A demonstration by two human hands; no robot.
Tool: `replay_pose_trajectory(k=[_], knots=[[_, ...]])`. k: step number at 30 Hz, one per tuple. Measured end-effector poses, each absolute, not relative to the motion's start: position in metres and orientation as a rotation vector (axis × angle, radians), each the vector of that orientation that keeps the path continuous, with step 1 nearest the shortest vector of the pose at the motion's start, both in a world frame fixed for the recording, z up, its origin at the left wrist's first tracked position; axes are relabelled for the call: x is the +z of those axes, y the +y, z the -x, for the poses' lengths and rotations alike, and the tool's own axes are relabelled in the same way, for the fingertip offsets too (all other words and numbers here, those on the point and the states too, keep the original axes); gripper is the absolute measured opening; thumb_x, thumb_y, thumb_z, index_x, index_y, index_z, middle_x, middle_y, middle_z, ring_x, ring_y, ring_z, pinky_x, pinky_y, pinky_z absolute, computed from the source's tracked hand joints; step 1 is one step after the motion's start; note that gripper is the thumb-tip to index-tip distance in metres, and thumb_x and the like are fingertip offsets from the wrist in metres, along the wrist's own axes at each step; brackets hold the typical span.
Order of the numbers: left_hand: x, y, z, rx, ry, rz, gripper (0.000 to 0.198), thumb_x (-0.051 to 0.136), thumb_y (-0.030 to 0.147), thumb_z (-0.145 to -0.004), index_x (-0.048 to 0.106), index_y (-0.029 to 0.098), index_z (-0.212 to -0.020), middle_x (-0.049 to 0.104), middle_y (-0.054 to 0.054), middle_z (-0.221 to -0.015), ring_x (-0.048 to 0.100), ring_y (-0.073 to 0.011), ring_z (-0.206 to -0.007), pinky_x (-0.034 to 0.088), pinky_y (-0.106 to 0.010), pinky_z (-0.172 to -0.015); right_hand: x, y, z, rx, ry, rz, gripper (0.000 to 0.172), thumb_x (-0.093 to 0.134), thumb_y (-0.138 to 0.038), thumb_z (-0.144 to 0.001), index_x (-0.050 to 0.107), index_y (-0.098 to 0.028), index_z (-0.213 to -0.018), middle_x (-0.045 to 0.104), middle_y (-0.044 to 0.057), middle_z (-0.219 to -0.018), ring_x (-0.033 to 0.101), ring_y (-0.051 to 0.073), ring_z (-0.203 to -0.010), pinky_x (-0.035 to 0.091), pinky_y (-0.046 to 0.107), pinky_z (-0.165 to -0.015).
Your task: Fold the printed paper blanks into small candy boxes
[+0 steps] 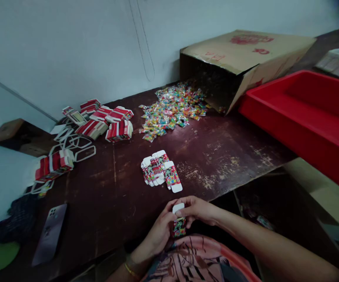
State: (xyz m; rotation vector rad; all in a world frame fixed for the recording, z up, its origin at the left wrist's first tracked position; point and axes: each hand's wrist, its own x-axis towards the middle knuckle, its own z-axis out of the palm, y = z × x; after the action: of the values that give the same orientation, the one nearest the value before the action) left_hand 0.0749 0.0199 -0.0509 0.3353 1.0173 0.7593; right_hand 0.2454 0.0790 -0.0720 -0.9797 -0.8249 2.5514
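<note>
Both hands, left & right, prob. pinching small box btwn them.

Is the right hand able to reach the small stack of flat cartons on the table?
Probably yes: the stack of flat cartons lies just beyond the right hand, with nothing between, though both hands hold a small box.

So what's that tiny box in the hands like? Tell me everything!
The box is small, looks like printed card, red with colourful pictures, and has a plain white flap open at its top. It stands roughly upright at the near table edge. The left hand and right hand both pinch it, fingers at the flap. Its lower part is blurred.
</note>
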Motion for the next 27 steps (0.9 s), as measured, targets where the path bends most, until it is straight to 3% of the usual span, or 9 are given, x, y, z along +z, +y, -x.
replay_pose_trajectory(k=[3,6,11,16,19,23,27], knots=[[-0.053,0.019,-0.076,0.716,0.994,-0.332,0.053,0.060,0.032,-0.075,0.052,0.019,-0.127,0.068,-0.006,-0.096,0.065,-0.0205,-0.081,0.048,-0.037,-0.081,-0.074,0.084,-0.246,2.576,-0.839,0.958,0.042,0.086,-0.038,-0.066,0.070,-0.011,-0.093,0.068,0.000,-0.072,0.056,0.005,-0.046,0.051,0.019,-0.047],[-0.055,0.019,-0.077,0.707,1.003,-0.307,0.051,0.059,0.041,-0.078,0.054,0.015,-0.122,0.069,-0.006,-0.084,0.066,-0.0217,-0.074,0.049,-0.038,-0.078,-0.074,0.088,-0.251,2.586,-0.811,0.930,0.040,0.081,-0.040,-0.071,0.070,-0.013,-0.098,0.065,-0.003,-0.066,0.058,0.005,-0.050,0.055,0.020,-0.057],[-0.059,0.018,-0.078,0.744,0.965,-0.314,0.051,0.061,0.033,-0.076,0.053,0.016,-0.124,0.071,-0.007,-0.088,0.066,-0.0209,-0.075,0.050,-0.038,-0.078,-0.070,0.089,-0.252,2.618,-0.876,0.947,0.044,0.084,-0.030,-0.062,0.071,-0.014,-0.102,0.070,0.000,-0.076,0.055,0.003,-0.044,0.050,0.018,-0.050],[-0.064,0.019,-0.077,0.758,0.951,-0.293,0.040,0.056,0.038,-0.081,0.059,0.012,-0.111,0.069,-0.008,-0.078,0.063,-0.0198,-0.070,0.049,-0.036,-0.074,-0.057,0.085,-0.244,2.422,-1.268,0.875,0.049,0.071,-0.055,-0.077,0.073,-0.013,-0.103,0.069,0.000,-0.070,0.057,0.006,-0.046,0.048,0.019,-0.050],[-0.066,0.019,-0.077,0.761,0.955,-0.271,0.043,0.056,0.038,-0.083,0.059,0.013,-0.116,0.069,-0.008,-0.082,0.063,-0.0196,-0.072,0.048,-0.035,-0.074,-0.056,0.083,-0.243,2.330,-1.303,0.922,0.055,0.063,-0.063,-0.080,0.075,-0.015,-0.104,0.070,0.001,-0.071,0.059,0.009,-0.048,0.049,0.021,-0.050],[-0.065,0.016,-0.074,0.772,0.896,-0.278,0.049,0.058,0.034,-0.080,0.057,0.015,-0.124,0.070,-0.008,-0.086,0.064,-0.0203,-0.077,0.047,-0.036,-0.079,-0.061,0.086,-0.244,2.391,-1.245,0.967,0.046,0.077,-0.054,-0.071,0.077,-0.016,-0.098,0.074,0.003,-0.081,0.060,0.009,-0.051,0.051,0.022,-0.052],[-0.064,0.012,-0.068,0.834,0.760,-0.325,0.063,0.064,0.022,-0.071,0.052,0.018,-0.133,0.067,-0.011,-0.111,0.063,-0.0249,-0.099,0.045,-0.039,-0.090,-0.062,0.087,-0.245,2.299,-1.376,0.994,0.038,0.073,-0.048,-0.078,0.078,-0.016,-0.098,0.073,0.003,-0.078,0.055,0.007,-0.049,0.045,0.019,-0.047]])
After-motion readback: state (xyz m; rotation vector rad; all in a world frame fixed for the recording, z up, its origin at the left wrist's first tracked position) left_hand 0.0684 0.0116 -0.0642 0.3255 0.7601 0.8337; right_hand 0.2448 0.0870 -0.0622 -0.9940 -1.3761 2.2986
